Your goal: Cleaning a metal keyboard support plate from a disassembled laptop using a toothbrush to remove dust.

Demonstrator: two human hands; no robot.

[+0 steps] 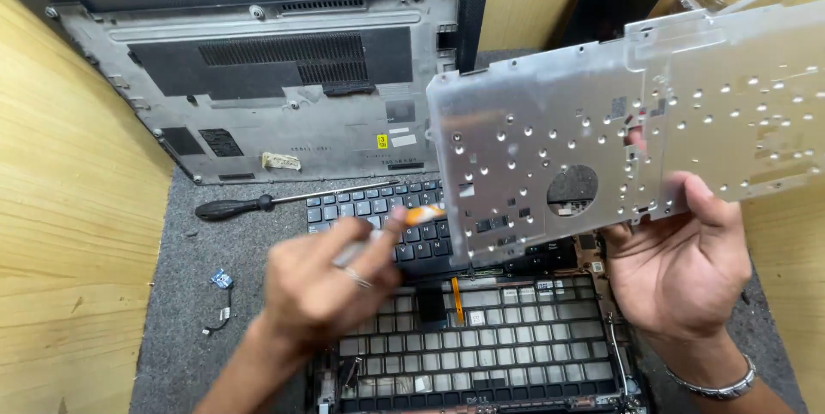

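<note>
With our right hand (679, 268) we grip the metal plate (636, 130) by its lower edge, raised over the keyboard (387, 216) and frame (481, 345), while our blurred left hand (322, 289) pinches an orange-tipped tool (412, 218), which we should guide slowly near the plate's edge.
</note>
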